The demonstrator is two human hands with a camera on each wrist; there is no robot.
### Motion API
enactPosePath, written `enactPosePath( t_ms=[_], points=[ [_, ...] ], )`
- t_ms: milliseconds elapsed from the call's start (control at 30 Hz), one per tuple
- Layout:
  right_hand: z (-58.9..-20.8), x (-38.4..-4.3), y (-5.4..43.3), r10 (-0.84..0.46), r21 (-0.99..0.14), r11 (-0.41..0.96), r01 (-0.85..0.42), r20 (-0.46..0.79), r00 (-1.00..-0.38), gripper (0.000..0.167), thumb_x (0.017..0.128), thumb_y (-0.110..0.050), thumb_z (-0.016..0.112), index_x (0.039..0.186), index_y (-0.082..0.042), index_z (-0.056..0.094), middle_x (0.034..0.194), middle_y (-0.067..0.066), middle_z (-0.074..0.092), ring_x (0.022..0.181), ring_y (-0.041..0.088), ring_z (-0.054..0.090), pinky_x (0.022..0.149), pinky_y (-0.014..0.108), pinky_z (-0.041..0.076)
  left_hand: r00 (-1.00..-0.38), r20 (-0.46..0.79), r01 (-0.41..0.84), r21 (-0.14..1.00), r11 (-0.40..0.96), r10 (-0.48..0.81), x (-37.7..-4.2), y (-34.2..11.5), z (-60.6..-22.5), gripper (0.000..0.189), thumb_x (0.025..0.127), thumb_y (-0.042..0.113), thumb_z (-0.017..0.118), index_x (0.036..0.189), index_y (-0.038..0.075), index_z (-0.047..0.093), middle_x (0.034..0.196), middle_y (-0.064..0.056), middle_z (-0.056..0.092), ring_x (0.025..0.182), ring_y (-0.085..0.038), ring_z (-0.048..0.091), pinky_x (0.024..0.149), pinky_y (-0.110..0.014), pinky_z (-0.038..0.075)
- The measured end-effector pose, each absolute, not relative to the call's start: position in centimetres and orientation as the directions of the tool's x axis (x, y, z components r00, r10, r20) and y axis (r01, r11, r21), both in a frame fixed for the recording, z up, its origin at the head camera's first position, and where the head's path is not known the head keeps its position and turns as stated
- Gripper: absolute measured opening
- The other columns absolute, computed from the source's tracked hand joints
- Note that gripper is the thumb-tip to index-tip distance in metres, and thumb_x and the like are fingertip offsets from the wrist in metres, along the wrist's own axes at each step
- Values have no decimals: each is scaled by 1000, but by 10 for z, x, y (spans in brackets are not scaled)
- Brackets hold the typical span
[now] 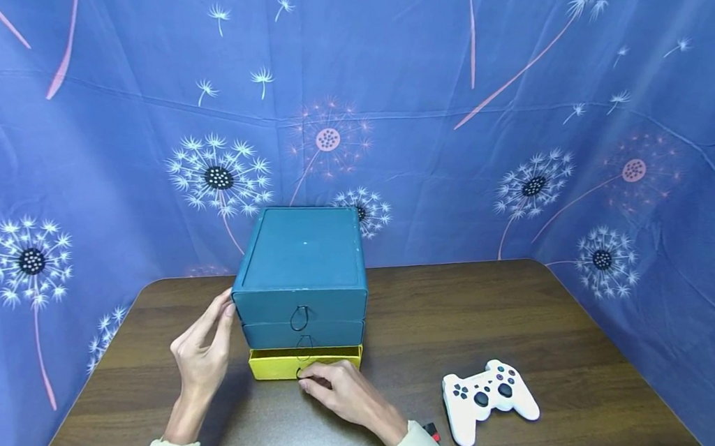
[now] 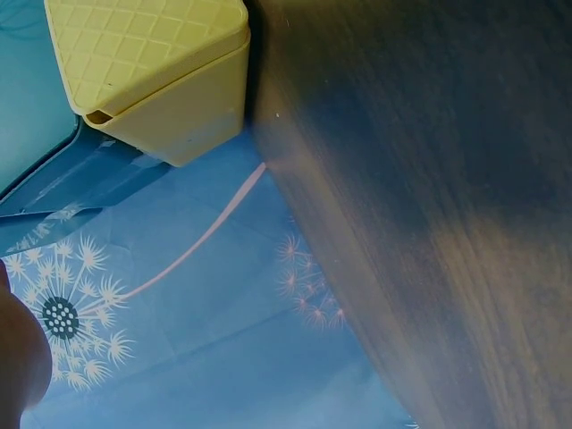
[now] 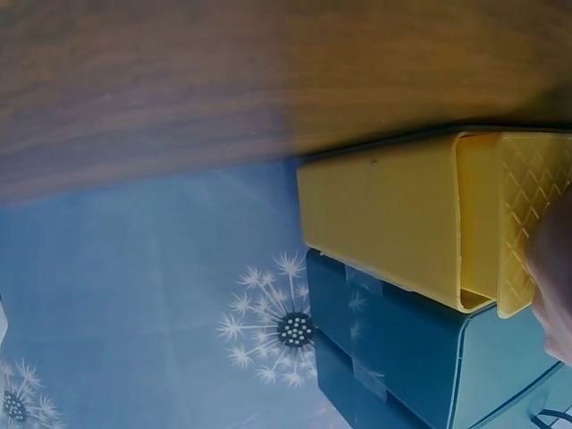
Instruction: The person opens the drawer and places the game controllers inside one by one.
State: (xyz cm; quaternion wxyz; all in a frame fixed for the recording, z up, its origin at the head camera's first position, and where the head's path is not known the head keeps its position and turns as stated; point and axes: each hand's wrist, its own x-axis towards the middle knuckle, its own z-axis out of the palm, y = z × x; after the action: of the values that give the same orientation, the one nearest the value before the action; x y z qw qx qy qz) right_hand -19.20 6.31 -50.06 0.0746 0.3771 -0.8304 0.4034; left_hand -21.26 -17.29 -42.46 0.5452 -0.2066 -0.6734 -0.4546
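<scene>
A stack of teal drawer boxes (image 1: 300, 255) stands on the table with a yellow drawer (image 1: 274, 368) at its bottom. In the right wrist view the yellow drawer front (image 3: 518, 223) sticks out a little from its yellow casing (image 3: 384, 219). My right hand (image 1: 348, 396) pinches the small black ring pull (image 1: 298, 373) on that drawer. With fairly straight fingers, my left hand (image 1: 201, 358) touches the upper left side of the teal stack near its front corner. Only a dark, blurred part of the left hand (image 2: 22, 357) enters the left wrist view.
A white game controller (image 1: 487, 395) lies on the wooden table (image 1: 465, 312) to the right of the stack. Beside my right sleeve, a small red and black object (image 1: 433, 432) is partly hidden. A blue dandelion-print cloth (image 1: 407, 51) hangs behind the table.
</scene>
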Motion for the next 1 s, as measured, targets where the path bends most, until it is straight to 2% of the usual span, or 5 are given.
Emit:
enactPosePath(
  t_ms=[267, 1000],
  points=[
    [-501, -185, 64, -582, -606, 371, -704, 439, -685, 14, 102, -14, 67, 106, -5, 77, 101, -1, 78, 86, -9, 61, 75, 8, 51, -326, 921, 773, 390, 500, -215, -213, -173, -425, 39, 77, -29, 69, 113, -14, 73, 102, -29, 73, 107, 3, 67, 91, -14, 52],
    [-501, -163, 68, -614, -588, 352, -728, 443, -654, 13, 103, -15, 66, 104, -8, 78, 100, -3, 78, 92, -8, 63, 78, 10, 52, -314, 922, 781, 387, 491, -228, -213, -172, -424, 36, 79, -26, 69, 113, -14, 73, 102, -30, 73, 104, 4, 68, 90, -13, 52]
  ],
)
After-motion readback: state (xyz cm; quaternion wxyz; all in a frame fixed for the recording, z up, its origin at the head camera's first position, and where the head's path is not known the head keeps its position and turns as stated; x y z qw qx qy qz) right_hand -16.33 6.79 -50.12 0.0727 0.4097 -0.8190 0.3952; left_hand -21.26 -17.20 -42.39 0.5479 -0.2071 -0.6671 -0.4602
